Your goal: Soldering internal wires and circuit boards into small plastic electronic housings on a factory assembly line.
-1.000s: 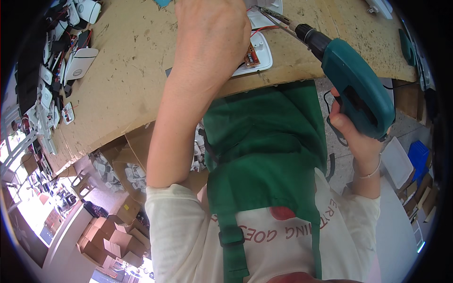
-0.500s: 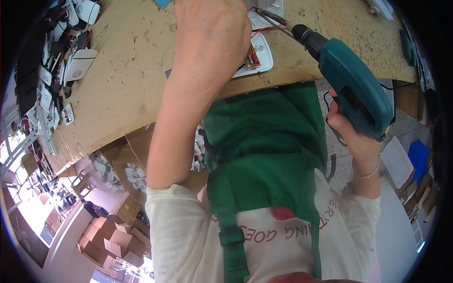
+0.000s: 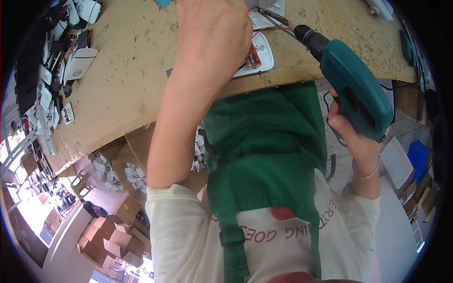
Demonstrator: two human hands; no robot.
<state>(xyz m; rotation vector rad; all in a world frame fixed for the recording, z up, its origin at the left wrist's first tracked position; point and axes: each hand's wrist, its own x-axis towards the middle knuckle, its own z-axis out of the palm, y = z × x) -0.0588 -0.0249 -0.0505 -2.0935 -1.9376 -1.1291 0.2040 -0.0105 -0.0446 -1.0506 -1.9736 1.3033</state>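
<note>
My right hand is wrapped round the grip of a teal, pistol-shaped soldering gun. Its black nozzle and dark metal tip point up and left over the table. Near the tip lie thin red wires. My left hand is over the table with its back upward, left of the tip; its fingers are hidden. Partly behind that hand lies a white plastic housing with a small brown circuit board in it. Beyond it is another white plastic part.
The worn brown tabletop ends in front of my green apron. White device housings and wires are heaped at the table's left. Cardboard boxes stand on the floor at lower left. A blue bin is at lower right.
Almost nothing differs. The soldering gun and my left hand have shifted very slightly.
</note>
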